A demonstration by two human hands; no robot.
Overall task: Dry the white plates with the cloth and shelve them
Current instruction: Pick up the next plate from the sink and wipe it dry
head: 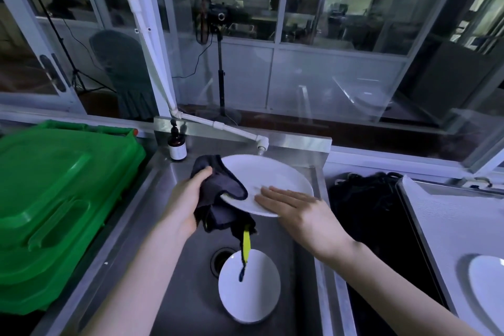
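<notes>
Over the sink (191, 294) at mid-frame, the left hand (188, 199) grips a dark cloth (218, 185) against the rim of a white plate (272, 174), fingers curled; the right hand (297, 207) lies flat on it, fingers straight. A second plate (253, 292) rests lower in the sink.

- Plate (272, 177), centre: plain white, no pattern.
- Cloth (218, 188), at the plate's 9 o'clock edge: dark grey, nearly black, with a yellow-green tag (246, 243).
- Second plate (249, 285), 6 o'clock: plain white.
- Sink (191, 294): dull silver-grey.
- Bin (54, 199), 9 o'clock: bright green.
- Bottle (177, 147), 11 o'clock of the plate: dark brown, white label.
- Tap (231, 131): white.
- Third plate (488, 289), 4 o'clock: white, on a pale counter (450, 226).
</notes>
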